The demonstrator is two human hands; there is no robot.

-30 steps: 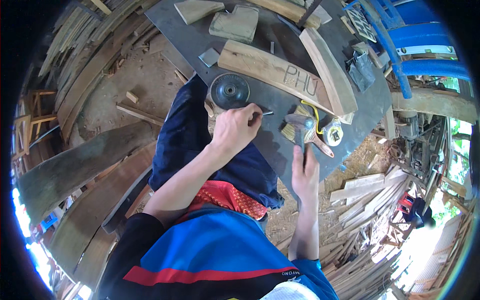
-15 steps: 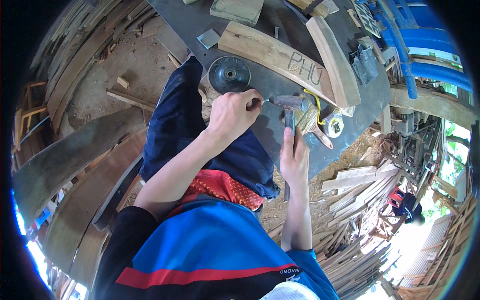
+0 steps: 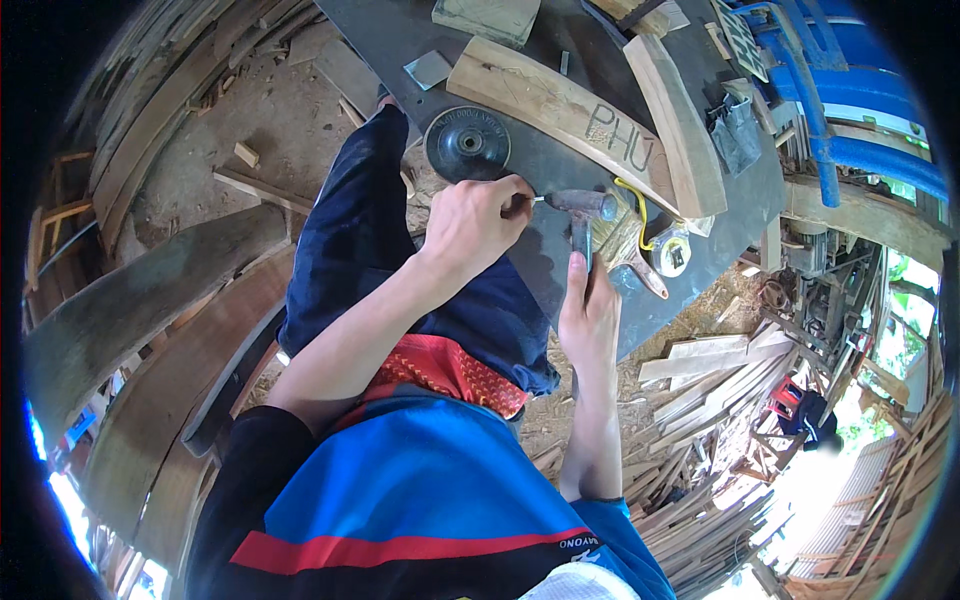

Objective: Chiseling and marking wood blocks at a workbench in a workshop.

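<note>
My left hand (image 3: 475, 225) pinches a thin metal piece (image 3: 540, 199) over the dark tabletop (image 3: 530, 150), just below a round black disc (image 3: 466, 144). My right hand (image 3: 590, 310) grips a hammer (image 3: 582, 204) by its handle; the hammer's head is at the outer end of the thin piece, touching or nearly touching it. Beside the hammer lie a paintbrush (image 3: 645, 277) and a round tape measure (image 3: 672, 256) with a yellow cord or tool (image 3: 635, 192). A long marked board (image 3: 530, 95) and a second board (image 3: 675, 135) rest on the table above them.
A wooden block (image 3: 485, 20) and small metal plate (image 3: 427, 70) sit higher on the table. A grey bag (image 3: 735, 130) lies at its right, beside blue metal tubing (image 3: 830, 160). Planks (image 3: 730, 355) are piled on the dirt floor at right; curved slabs (image 3: 150, 300) lie at left.
The hammer has risen and swung toward my left hand, its head meeting the thin piece. My left hand has shifted slightly up in view, along with a small shift of the whole view.
</note>
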